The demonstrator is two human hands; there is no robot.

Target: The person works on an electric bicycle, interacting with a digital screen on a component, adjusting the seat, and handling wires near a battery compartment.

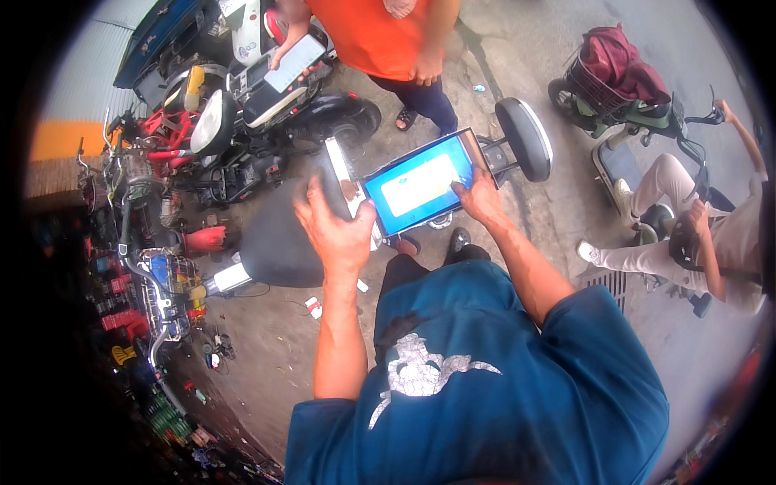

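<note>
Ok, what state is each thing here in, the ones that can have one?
Blue-faced panel: face up, uncovered
Right hand: thumb at the panel's edge, grip unclear
Left hand: fingers spread, beside the panel
Smartphone: screen lit, held by a bystander in orange
Scooter basket: filled with maroon cloth
Green scooter: upright, a person at it

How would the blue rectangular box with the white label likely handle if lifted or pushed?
The blue box is probably stiff: its edges look straight and its face flat. That smooth-looking face may be somewhat slippery where the right hand touches it. Its oblong, flat-faced shape makes rolling unlikely.
</note>
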